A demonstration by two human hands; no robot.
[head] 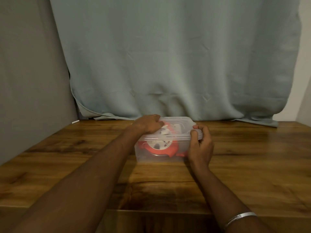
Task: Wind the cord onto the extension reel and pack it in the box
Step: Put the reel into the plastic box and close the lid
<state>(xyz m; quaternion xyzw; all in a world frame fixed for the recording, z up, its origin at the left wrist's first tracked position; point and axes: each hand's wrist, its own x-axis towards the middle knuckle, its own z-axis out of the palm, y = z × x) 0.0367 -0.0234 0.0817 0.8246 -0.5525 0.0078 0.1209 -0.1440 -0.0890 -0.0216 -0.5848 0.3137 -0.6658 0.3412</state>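
1. Your extension reel (159, 145) already sits inside the clear plastic box (161, 155), which stands on the desk (244, 165) toward 12 o'clock from you, near the curtain (168, 56). No loose cord shows outside the box, so the winding looks finished, though the wound cord itself is too blurred to make out.
2. The lid (181, 121) lies on top of the box. I judge that what is left is seating and snapping it shut; whether any edge has already clicked down, the view does not tell.
3. Your left hand (149, 124) rests on the lid at its 9 o'clock side, fingers curled over the far left corner.
4. Your right hand (200, 142) pinches the lid's rim at the 3 o'clock end, thumb and fingertips curled round the edge.
5. The reel lies flat, its white round face turned up toward the lid, orange frame around it. The box's long axis runs from 9 to 3 o'clock, crosswise to you, and the reel sits in the half nearer 9 o'clock.
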